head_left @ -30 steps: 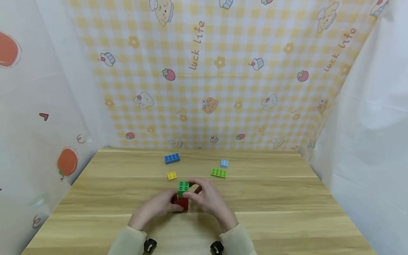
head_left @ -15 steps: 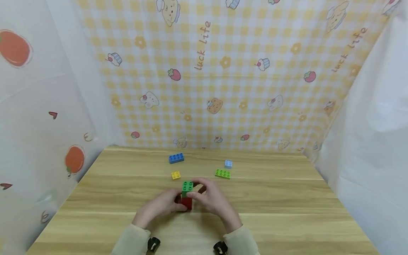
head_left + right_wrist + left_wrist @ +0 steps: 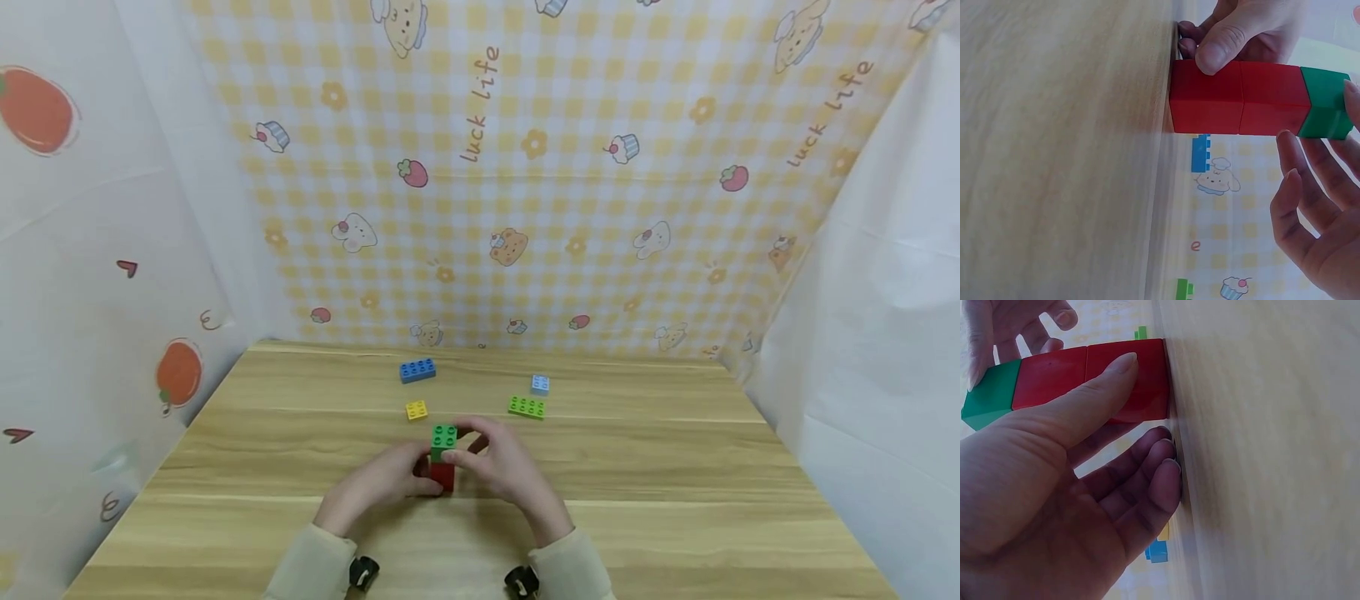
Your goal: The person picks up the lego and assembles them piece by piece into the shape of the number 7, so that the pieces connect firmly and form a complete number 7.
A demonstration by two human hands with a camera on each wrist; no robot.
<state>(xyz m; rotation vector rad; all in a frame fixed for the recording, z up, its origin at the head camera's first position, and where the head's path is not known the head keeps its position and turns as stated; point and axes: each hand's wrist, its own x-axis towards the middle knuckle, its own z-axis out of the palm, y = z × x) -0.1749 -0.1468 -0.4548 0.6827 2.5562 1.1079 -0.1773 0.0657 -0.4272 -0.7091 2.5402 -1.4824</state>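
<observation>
A small tower of building blocks stands upright on the wooden table (image 3: 645, 467). Two red blocks make up its lower part, the bottom red block (image 3: 1205, 100) resting on the table and the upper red block (image 3: 1272, 94) directly on it. On top sits a green block (image 3: 444, 437) with studs facing up. My left hand (image 3: 381, 482) grips the bottom red block, thumb across its near face and fingers around the far side. My right hand (image 3: 504, 468) pinches the green block between thumb and fingers, its other fingers spread beside the upper red block.
Beyond the hands lie a yellow block (image 3: 416, 410) and a long blue block (image 3: 417, 371) on the left. A lime-green block (image 3: 527, 407) and a light blue block (image 3: 540, 384) lie to the right. A checked cloth (image 3: 465, 200) hangs behind the table.
The head view has turned a little left, so the whole scene appears further right. Both hands keep the same hold on the tower, which looks unchanged.
</observation>
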